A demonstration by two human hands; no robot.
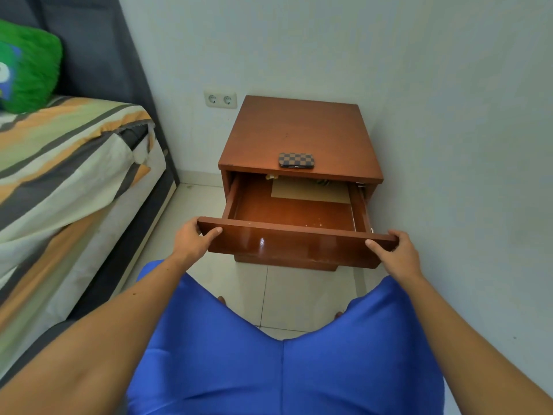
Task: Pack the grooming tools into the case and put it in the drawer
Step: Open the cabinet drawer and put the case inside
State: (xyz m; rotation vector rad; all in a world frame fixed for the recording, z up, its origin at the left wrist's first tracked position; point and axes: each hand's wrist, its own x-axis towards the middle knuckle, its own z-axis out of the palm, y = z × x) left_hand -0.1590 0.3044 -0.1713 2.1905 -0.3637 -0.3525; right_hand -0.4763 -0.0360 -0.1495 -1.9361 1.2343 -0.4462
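Left hand clamped on the left end of the drawer front, right hand clamped on its right end. Drawer pulled open at centre frame. Closed checkered case lying on the nightstand top, just above the drawer opening.

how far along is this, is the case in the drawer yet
Not yet. Done, by the look of it: the checkered case lies shut on top of the nightstand, with no loose tools in view. In hand: the left hand and right hand grip the front of the open drawer. Left: put the case inside and push the drawer shut.
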